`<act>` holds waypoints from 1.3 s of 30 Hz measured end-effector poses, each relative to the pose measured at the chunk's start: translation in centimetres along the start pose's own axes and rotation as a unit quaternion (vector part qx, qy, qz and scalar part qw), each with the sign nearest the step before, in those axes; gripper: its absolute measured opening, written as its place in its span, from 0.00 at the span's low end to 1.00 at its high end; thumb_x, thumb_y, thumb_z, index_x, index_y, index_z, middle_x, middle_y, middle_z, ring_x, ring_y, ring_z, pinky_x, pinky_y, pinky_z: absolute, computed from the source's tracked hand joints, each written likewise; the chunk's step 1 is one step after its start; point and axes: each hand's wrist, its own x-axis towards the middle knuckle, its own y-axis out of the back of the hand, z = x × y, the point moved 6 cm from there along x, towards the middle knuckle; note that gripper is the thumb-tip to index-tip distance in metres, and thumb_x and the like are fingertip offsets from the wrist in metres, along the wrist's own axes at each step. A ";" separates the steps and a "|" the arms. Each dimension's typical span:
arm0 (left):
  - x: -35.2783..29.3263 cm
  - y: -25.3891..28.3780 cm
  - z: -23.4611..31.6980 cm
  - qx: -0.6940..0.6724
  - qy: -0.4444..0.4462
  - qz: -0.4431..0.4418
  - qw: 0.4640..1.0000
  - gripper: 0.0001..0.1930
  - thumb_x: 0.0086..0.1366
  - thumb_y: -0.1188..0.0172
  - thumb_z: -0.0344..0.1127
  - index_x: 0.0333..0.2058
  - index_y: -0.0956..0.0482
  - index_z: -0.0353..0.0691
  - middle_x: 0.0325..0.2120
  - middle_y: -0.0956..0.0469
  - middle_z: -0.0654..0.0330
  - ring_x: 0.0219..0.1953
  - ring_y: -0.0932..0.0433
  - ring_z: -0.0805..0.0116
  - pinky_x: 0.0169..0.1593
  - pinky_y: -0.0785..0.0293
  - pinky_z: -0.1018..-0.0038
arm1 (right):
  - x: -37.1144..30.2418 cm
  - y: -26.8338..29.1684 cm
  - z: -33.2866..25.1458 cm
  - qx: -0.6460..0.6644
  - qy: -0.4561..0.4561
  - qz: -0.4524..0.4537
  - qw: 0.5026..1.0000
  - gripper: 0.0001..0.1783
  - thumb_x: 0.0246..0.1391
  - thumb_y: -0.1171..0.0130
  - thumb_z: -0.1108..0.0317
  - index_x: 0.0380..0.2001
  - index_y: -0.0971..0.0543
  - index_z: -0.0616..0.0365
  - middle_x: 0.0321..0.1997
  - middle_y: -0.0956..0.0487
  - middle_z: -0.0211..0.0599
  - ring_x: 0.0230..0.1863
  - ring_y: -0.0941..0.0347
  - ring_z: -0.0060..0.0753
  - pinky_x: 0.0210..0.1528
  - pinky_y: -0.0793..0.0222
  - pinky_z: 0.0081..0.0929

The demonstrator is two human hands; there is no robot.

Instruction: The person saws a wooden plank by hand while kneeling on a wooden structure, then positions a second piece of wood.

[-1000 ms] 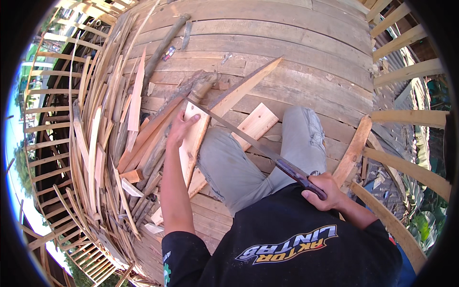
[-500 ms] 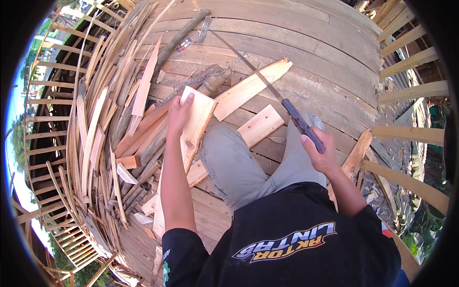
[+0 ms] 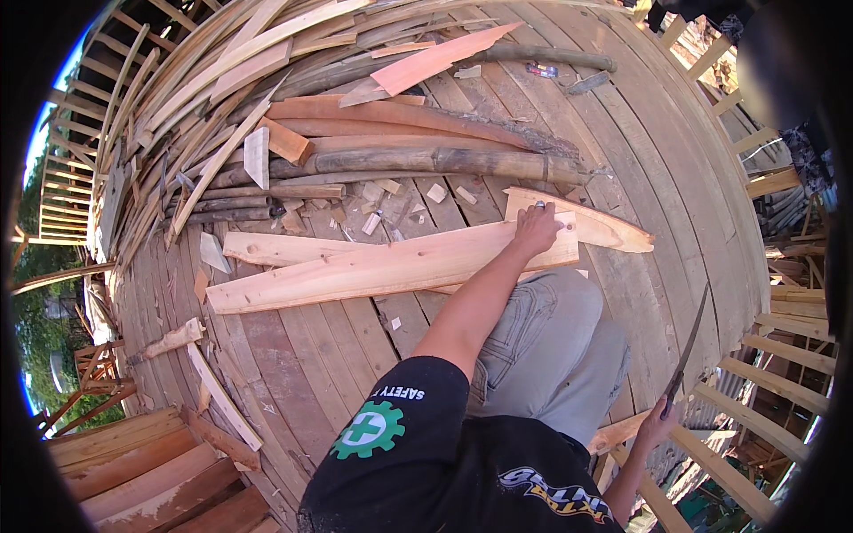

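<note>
Left hand (image 3: 536,229) lies palm-down, fingers spread, on the right end of a pale plank (image 3: 391,266), pinning it flat to the deck (image 3: 293,355). The plank runs from about 9 o'clock to just right of centre, resting across the person's knee (image 3: 542,311). Right hand (image 3: 656,426), at 4 o'clock, is closed round the handle of a long blade (image 3: 689,346), which points up and stands well apart from the plank.

A second pale offcut (image 3: 586,222) lies just beyond the left hand, touching the plank's far edge. A dark pole (image 3: 435,162) lies at 12 o'clock, behind scattered chips (image 3: 391,191). Stacked slats (image 3: 178,107) fill 10 to 11 o'clock.

Judgement: the step in hand appears to be steadying the plank for a cut, the blade raised clear. The next move would call for bringing the blade onto the plank's end or edge, well clear of the left fingers and the knee beneath. The risk is a glancing stroke toward either.
</note>
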 end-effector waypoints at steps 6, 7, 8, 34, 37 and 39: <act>-2.5 -1.9 -4.7 -0.024 -0.005 -0.027 0.999 0.18 0.60 0.42 0.41 0.45 0.29 0.37 0.40 0.26 0.47 0.47 0.29 0.50 0.49 0.35 0.57 | 1.7 -6.8 5.7 -0.120 0.032 -0.045 0.991 0.20 0.60 0.48 0.54 0.32 0.24 0.64 0.24 0.24 0.54 0.27 0.26 0.58 0.30 0.33 0.49; -3.5 -1.3 -5.8 -0.055 0.004 -0.014 0.998 0.19 0.59 0.41 0.40 0.46 0.30 0.36 0.40 0.26 0.47 0.47 0.29 0.49 0.49 0.35 0.56 | 1.5 -7.8 5.7 -0.129 0.042 -0.040 0.990 0.19 0.60 0.48 0.54 0.36 0.25 0.63 0.25 0.24 0.55 0.27 0.26 0.59 0.30 0.33 0.49; -4.9 -0.8 -6.9 -0.086 0.015 0.001 0.996 0.20 0.58 0.41 0.40 0.46 0.30 0.35 0.40 0.27 0.46 0.47 0.30 0.49 0.49 0.35 0.56 | 1.2 -8.7 5.7 -0.139 0.056 -0.035 0.988 0.19 0.59 0.48 0.54 0.39 0.25 0.62 0.25 0.24 0.55 0.27 0.27 0.60 0.30 0.33 0.49; -28.4 -3.5 -35.2 -0.726 0.410 0.423 0.354 0.21 0.70 0.49 0.41 0.57 0.37 0.38 0.51 0.30 0.53 0.51 0.29 0.56 0.61 0.37 0.55 | 6.4 -28.1 -24.5 -0.140 0.401 -0.331 0.843 0.20 0.48 0.41 0.73 0.47 0.30 0.58 0.49 0.28 0.47 0.48 0.27 0.54 0.48 0.29 0.44; -27.4 -1.6 -34.5 -0.721 0.399 0.422 0.379 0.16 0.69 0.49 0.38 0.53 0.34 0.42 0.47 0.27 0.56 0.48 0.27 0.59 0.58 0.34 0.53 | 0.1 -32.0 -33.1 -0.099 0.510 -0.387 0.762 0.34 0.44 0.34 0.62 0.56 0.34 0.54 0.63 0.36 0.46 0.60 0.35 0.51 0.57 0.34 0.43; -28.7 -0.6 -34.0 -0.716 0.365 0.397 0.443 0.16 0.69 0.48 0.37 0.52 0.33 0.41 0.46 0.26 0.56 0.47 0.26 0.59 0.57 0.33 0.53 | -3.9 -32.9 -37.3 -0.084 0.565 -0.394 0.720 0.42 0.39 0.31 0.57 0.59 0.37 0.53 0.65 0.38 0.47 0.62 0.36 0.51 0.60 0.36 0.44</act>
